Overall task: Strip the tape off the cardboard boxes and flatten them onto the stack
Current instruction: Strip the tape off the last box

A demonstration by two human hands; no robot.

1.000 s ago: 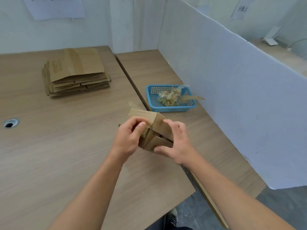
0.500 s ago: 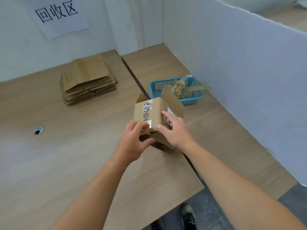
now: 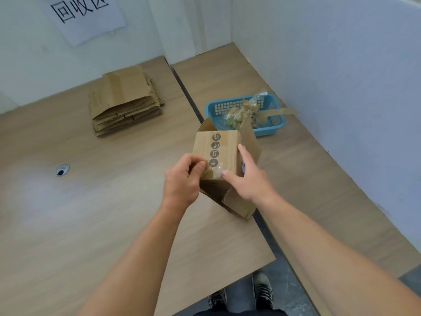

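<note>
Your left hand (image 3: 182, 179) has its fingers curled, thumb and forefinger pinching the clear tape (image 3: 215, 171) at the lower edge of the cardboard box (image 3: 223, 147), on the face with the printed round symbols. Your right hand (image 3: 248, 179) grips the box's right corner, thumb on the front face and fingers along the side; the box is tilted, top flaps open, over the seam in the tabletop (image 3: 91, 201). The stack (image 3: 125, 99) of flattened boxes lies well apart at far left, and the blue basket (image 3: 276, 124) holding tape scraps (image 3: 241, 115) sits just beyond the box.

Tilted open box (image 3: 224, 151) with seemingly clear tape (image 3: 215, 172); flattened stack (image 3: 126, 99) far left.
</note>
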